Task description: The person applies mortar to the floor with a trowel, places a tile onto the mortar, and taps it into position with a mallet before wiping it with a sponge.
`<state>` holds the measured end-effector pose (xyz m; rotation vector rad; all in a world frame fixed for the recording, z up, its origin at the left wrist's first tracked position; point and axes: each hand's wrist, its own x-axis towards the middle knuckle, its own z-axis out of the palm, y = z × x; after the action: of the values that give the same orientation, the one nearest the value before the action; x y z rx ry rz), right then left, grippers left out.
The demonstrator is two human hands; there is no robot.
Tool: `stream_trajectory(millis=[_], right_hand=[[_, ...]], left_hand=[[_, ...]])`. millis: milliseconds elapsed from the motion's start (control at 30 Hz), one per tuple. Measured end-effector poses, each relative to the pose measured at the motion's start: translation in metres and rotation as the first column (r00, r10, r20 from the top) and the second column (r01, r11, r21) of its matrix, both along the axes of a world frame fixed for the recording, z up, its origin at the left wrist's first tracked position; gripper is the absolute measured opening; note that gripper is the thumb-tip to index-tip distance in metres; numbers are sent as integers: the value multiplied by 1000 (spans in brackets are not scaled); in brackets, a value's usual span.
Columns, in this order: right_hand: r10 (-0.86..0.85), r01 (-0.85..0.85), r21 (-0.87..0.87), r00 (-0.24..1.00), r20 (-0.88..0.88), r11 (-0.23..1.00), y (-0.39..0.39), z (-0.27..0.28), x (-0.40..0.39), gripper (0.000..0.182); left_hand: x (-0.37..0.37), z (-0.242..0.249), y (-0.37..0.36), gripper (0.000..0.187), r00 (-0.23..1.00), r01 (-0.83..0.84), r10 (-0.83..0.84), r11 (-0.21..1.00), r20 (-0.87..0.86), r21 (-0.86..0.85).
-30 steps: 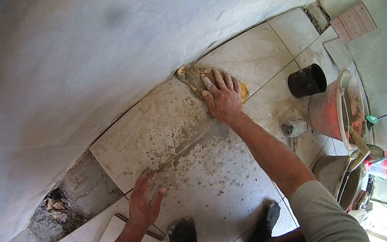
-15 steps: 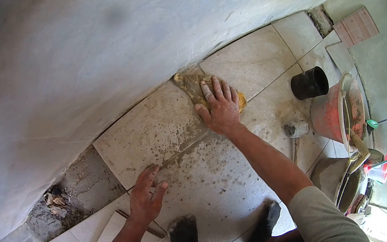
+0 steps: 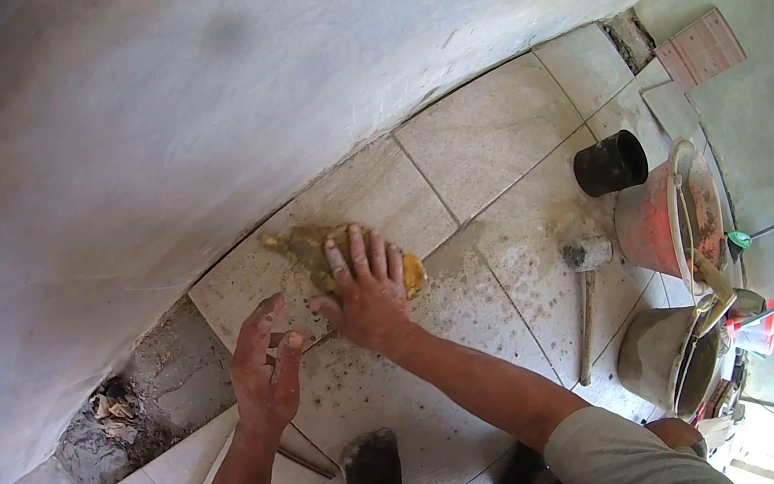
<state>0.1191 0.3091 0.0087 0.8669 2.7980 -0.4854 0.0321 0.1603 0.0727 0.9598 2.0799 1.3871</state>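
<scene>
My right hand (image 3: 373,295) lies flat over a dirty yellow-brown sponge (image 3: 315,249), pressing it onto a floor tile with the fingers slightly spread. The sponge's bright yellow edge (image 3: 414,273) shows beside my little finger; the palm hides its middle. To the left, my left hand (image 3: 263,368) is held over the tiles with nothing in it, thumb and fingers apart. The light tile (image 3: 249,294) under the hands carries wet cement spots, more of which are on the neighbouring tile (image 3: 371,396).
A mallet (image 3: 590,254), a black cup (image 3: 610,164), a red bucket (image 3: 653,225) and a cement-coated bucket (image 3: 648,353) stand or lie at right. The plastered wall (image 3: 186,122) borders the tiles. An untiled gap (image 3: 179,366) with rubble is at left.
My right hand has dragged the sponge left and toward me across the tiles, leaving the joint behind it visible. My left hand has moved slightly left and up.
</scene>
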Motion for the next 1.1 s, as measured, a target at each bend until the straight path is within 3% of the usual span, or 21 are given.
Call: stream_trajectory(millis=[100,167,233,300,367,433,500,567,700,800,933,1033,1100], right_hand=[[45,-44,-51,999,10,998,-18,4,1,81],[110,-110,-78,994,-4,991,-31,6,2,85],[109,-117,-84,990,-91,990,-47,2,6,90],[217,-225,-186,974,-66,956,-56,11,9,92],[283,-286,-182,958,-44,941,-65,14,11,92],[349,-347,-178,937,-22,921,-75,12,14,91],[387,-397,-119,917,-97,910,-88,1,18,76],[428,-443,-78,891,-152,893,-101,-12,21,68],[533,-540,68,788,-308,839,-120,-20,24,52],[565,-552,126,785,-254,824,-124,-13,18,50],[565,-540,170,761,-318,824,-120,-9,17,47],[537,-526,121,792,-291,842,-121,-3,15,43],[351,-404,-232,905,-238,885,-106,15,10,45]], left_hand=[[1,1,-1,40,999,-7,6,1000,-32,-14],[4,7,0,42,995,-35,39,998,95,-52],[4,12,1,43,996,-29,35,997,83,-75],[3,13,1,44,997,-22,29,995,68,-99],[-1,7,-1,45,986,6,-5,1000,-167,4],[-4,3,-6,46,983,-4,2,1000,-184,-10],[-3,4,-9,47,980,-7,2,1000,-200,-25],[-1,9,-8,47,998,-68,68,998,-20,16],[-4,6,-14,45,998,-67,67,998,-16,-3],[0,15,-7,43,993,-111,108,992,49,60],[1,19,-3,37,983,-148,139,986,116,79],[3,23,-2,38,984,-152,141,984,106,95],[3,28,-2,40,983,-162,153,983,104,85]])
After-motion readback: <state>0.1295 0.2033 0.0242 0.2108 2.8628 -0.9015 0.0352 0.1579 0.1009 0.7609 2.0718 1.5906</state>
